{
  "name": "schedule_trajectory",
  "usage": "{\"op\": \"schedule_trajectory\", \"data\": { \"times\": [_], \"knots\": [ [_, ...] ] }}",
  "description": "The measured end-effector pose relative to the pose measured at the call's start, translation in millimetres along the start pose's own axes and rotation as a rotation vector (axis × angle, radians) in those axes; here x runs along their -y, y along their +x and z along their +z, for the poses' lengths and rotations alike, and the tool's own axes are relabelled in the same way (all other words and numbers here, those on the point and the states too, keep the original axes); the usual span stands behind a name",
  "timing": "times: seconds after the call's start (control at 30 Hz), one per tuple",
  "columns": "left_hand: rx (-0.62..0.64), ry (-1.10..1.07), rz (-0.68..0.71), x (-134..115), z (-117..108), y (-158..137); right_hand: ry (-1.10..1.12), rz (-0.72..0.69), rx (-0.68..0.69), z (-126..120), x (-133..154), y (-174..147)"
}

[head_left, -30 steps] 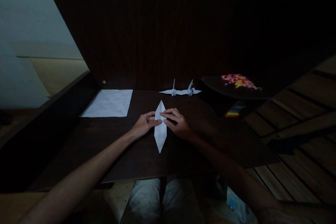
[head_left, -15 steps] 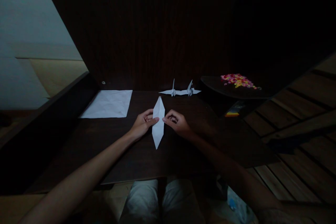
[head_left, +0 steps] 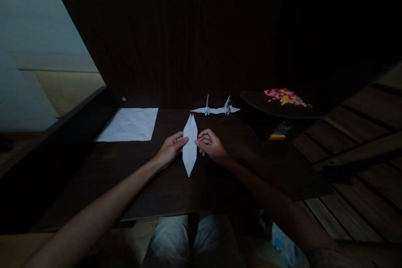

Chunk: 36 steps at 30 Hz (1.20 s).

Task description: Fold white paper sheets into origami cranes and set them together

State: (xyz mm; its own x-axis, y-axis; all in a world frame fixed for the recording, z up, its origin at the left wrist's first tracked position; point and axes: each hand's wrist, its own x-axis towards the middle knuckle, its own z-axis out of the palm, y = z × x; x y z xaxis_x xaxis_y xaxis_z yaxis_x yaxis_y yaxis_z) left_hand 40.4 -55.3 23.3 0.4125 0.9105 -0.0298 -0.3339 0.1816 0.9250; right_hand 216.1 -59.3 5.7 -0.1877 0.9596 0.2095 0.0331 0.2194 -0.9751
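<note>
A long white folded paper, pointed at both ends with a slit at its far tip, is held upright over the dark desk. My left hand grips its left edge, thumb on the front face and fingers behind. On the opposite edge, my right hand pinches the paper between thumb and curled fingers. Beyond the hands, two white origami cranes sit side by side against the back panel. To the left lies a flat, creased white paper sheet.
A corner shelf at the right bears a heap of small pink, red and yellow pieces. A raised side board bounds the desk on the left. Wooden slats show at the far right.
The folded paper has shifted very slightly upward and to the right. My left thumb sits a little higher on it, and the right-hand fingers have moved a little.
</note>
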Motion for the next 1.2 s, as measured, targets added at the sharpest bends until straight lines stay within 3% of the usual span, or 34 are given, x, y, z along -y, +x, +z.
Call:
{"op": "schedule_trajectory", "data": {
  "times": [0.2, 0.37, 0.63, 0.9, 1.2],
  "knots": [
    [-0.002, 0.075, 0.034, 2.6, -3.0, 3.2, 0.100, -0.048, 0.033, 1.8, -1.0, 0.3],
    [0.036, 0.066, 0.040, -0.3, -1.1, 1.2, 0.048, -0.079, 0.014, -0.4, 2.4, -1.0],
    [-0.160, 0.100, 0.131, 1.5, -4.7, 3.0, -0.025, -0.040, 0.065, -5.7, 7.0, -0.4],
    [-0.120, -0.025, 0.018, -6.0, -3.9, 0.2, 0.007, -0.065, 0.106, -10.4, 7.2, -3.6],
    [-0.017, 0.051, 0.014, -1.9, -6.0, -1.3, 0.018, -0.157, 0.083, -12.9, 5.7, -0.9]
  ]
}}
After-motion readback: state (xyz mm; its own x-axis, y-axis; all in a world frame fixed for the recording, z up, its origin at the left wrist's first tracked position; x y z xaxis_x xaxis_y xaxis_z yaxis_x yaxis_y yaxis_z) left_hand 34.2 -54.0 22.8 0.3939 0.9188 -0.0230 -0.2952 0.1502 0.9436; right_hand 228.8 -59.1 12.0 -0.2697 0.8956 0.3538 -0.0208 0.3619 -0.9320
